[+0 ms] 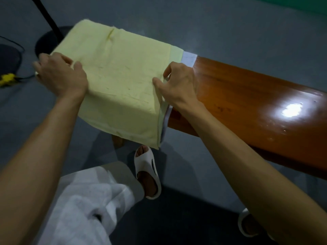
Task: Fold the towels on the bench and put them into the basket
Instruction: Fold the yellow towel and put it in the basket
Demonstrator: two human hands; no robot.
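The yellow towel point(120, 76) lies spread over the end of the bench point(238, 106) at 11 o'clock in the view, and its near part hangs over the front edge toward 6 o'clock. At its 3 o'clock side a green layer point(177, 53) and a white layer point(189, 58) peek out from under it. They look like more towels, though most of each is hidden. The left hand point(60, 73) grips the towel's 9 o'clock edge, fingers curled round it and thumb on top. The right hand point(178, 84) pinches the 3 o'clock edge between thumb and forefinger, raising it slightly off the layers beneath. No basket is in view, so what it holds cannot be told. I judge the task is at an early or middle stage: this towel has its folds yet to make, at least two more seem to follow, and all must then go to the basket
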